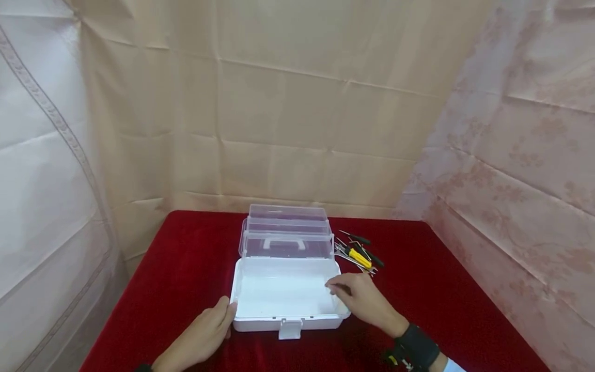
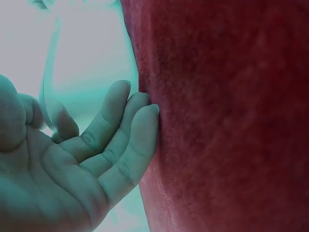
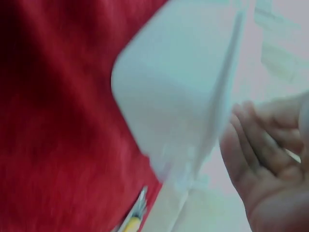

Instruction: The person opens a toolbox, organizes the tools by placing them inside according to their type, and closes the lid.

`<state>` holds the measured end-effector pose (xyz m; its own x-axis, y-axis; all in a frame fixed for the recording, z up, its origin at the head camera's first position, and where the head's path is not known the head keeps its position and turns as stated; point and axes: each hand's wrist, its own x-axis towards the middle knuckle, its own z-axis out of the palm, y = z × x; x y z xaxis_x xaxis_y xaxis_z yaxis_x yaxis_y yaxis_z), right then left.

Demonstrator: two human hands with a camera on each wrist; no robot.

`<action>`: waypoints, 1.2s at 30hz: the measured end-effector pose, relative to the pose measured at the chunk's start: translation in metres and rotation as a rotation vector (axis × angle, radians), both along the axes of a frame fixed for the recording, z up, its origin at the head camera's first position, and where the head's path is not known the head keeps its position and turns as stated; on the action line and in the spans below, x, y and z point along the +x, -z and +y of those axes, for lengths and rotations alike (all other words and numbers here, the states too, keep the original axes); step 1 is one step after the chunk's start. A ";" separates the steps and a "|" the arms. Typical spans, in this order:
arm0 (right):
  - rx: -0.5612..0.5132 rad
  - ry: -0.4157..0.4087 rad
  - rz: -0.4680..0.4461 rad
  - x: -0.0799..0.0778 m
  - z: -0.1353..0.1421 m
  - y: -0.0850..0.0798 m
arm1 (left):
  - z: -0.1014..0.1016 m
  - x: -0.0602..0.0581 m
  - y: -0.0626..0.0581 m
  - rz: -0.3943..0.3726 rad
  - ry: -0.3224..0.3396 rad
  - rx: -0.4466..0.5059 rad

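Note:
A white toolbox [image 1: 283, 289] stands on the red cloth with its clear lid and trays [image 1: 288, 232] folded up at the back. My left hand [image 1: 206, 328] grips the box's left wall near the front corner, thumb at the rim. In the left wrist view, the other fingers [image 2: 145, 130] of that hand lie along the outside, beside the red cloth. My right hand [image 1: 364, 299] is over the box's right wall, thumb and fingers bent together above the inside. Motion blurs it in the right wrist view, and I cannot tell whether its fingertips hold something small.
Right of the box lies a loose pile of tools: a yellow-handled tool [image 1: 360, 257], a wrench [image 1: 369, 269] and dark-handled screwdrivers [image 1: 358, 237]. A white latch [image 1: 290, 329] hangs from the box's front. Red cloth [image 1: 186, 258] covers the table, and curtains [image 1: 279, 113] hang behind it.

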<state>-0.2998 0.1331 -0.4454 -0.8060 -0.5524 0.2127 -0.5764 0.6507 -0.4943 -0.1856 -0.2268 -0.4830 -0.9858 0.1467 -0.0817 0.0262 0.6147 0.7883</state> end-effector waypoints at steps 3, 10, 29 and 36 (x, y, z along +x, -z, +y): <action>-0.038 0.217 0.047 -0.015 0.022 -0.004 | 0.001 -0.002 -0.002 0.017 -0.010 -0.043; 0.061 0.430 0.012 -0.078 0.074 0.016 | 0.002 -0.007 -0.006 0.020 -0.052 -0.105; 0.170 0.525 0.057 -0.105 0.069 0.062 | 0.002 -0.003 0.002 -0.010 -0.017 -0.059; 0.140 0.535 0.087 -0.102 0.068 0.064 | 0.003 -0.003 0.001 -0.015 -0.035 -0.051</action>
